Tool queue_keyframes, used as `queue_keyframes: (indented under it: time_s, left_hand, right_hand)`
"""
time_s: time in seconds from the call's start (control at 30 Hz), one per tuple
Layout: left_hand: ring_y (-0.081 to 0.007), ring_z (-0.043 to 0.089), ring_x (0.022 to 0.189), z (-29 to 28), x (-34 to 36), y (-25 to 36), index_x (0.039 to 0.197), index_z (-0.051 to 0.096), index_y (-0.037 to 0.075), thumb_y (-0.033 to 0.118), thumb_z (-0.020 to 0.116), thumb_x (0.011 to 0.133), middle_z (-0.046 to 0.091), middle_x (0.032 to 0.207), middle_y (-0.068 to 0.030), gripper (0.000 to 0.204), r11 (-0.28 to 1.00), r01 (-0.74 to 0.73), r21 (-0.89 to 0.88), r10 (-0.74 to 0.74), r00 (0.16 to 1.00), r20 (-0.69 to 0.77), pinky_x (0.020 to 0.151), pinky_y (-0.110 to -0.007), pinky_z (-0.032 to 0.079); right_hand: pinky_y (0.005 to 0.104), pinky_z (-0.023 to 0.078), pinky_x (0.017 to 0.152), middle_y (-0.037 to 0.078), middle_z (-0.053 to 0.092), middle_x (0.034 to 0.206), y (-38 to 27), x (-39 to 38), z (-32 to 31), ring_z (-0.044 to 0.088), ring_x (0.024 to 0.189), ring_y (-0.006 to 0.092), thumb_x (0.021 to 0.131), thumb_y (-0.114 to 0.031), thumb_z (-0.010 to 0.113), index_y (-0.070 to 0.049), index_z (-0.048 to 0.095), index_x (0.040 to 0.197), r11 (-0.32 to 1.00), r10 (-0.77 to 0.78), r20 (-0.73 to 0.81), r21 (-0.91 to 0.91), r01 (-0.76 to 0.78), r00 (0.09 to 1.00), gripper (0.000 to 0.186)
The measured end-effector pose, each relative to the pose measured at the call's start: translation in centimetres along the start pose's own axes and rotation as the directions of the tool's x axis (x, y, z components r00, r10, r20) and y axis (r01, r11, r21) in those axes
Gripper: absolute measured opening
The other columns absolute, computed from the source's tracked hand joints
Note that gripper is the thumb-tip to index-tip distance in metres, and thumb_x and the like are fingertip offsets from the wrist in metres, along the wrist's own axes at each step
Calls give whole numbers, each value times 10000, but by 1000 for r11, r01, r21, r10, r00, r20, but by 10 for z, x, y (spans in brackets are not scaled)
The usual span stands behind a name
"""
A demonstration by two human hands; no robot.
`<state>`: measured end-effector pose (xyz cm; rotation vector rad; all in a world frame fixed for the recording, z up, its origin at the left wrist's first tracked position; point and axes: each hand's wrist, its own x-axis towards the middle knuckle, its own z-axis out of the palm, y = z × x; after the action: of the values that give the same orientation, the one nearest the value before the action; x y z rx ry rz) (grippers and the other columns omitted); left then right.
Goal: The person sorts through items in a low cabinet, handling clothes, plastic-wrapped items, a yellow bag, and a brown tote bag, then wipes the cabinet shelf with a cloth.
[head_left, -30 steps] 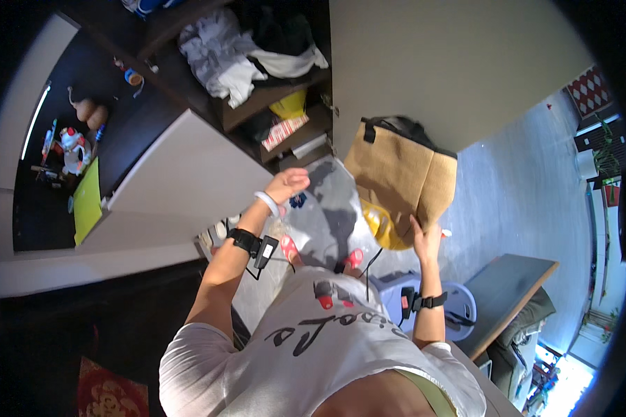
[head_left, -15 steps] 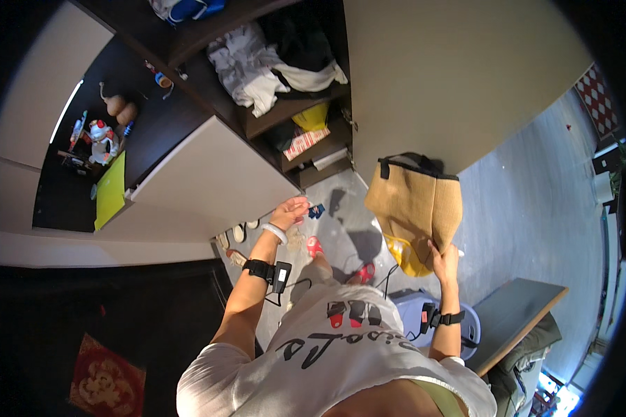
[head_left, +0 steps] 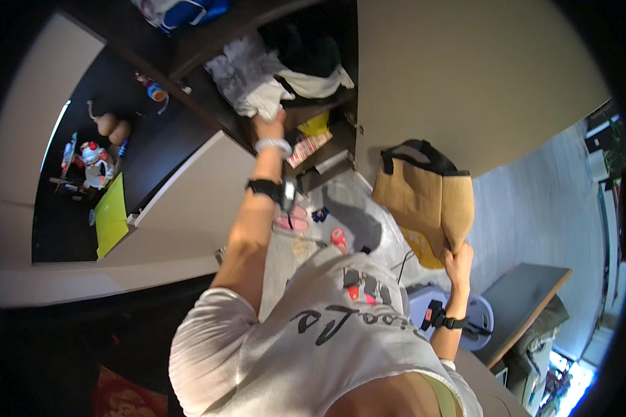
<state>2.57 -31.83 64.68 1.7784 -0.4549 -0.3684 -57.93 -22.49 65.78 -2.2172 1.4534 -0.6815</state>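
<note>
My left hand [head_left: 270, 126] reaches up to the shelf and touches the hanging edge of a crumpled white and grey cloth [head_left: 247, 76]. Its fingers are mostly hidden at the cloth, so whether they grip it is unclear. Lower right, my right hand [head_left: 458, 263] is closed on the bottom corner of a tan woven bag [head_left: 421, 198]. The bag has black handles [head_left: 424, 154] and tilts in front of the open cabinet door. Something yellow [head_left: 424, 249] shows along the bag's lower side.
A dark shelf [head_left: 188, 59] holds the cloth, with a yellow item [head_left: 315, 125] and a red-and-white box [head_left: 308, 149] below. The large beige door [head_left: 466, 76] stands open at right. Pink slippers [head_left: 292, 217], a lilac stool [head_left: 476, 316] and a grey-topped bench [head_left: 525, 302] are lower down.
My left hand has risen from above the floor to the cloth on the shelf. My right hand and the woven bag have shifted slightly right.
</note>
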Motion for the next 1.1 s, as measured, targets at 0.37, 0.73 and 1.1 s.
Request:
queue_keyframes:
  time_s: [0.37,0.73,1.1]
  left_hand:
    - [-434,399,1363,-5,101,1,1447,322,-65,346,842,701,313,1505,-333,998,886,338,318,-314,941,-125,1119,-425,364]
    - [-442,311,1368,15,10,-67,1444,316,-89,198,832,743,347,1452,-337,916,944,-292,154,296,955,-9,1159,-441,260]
    - [-135,637,854,-3,-124,-195,1070,664,33,126,740,856,699,935,-51,245,987,160,15,-139,803,579,804,-276,517]
  right_hand:
    - [498,479,724,258,633,839,-67,-17,0,597,835,476,827,-106,629,15,632,905,946,297,103,-169,-278,949,144]
    - [499,472,703,278,633,833,-95,-4,9,603,816,475,912,-270,635,29,641,920,929,343,89,-181,-324,935,298]
    - [501,469,684,246,641,810,-68,6,44,614,791,454,878,-228,653,-15,658,888,933,348,174,-165,-321,921,213]
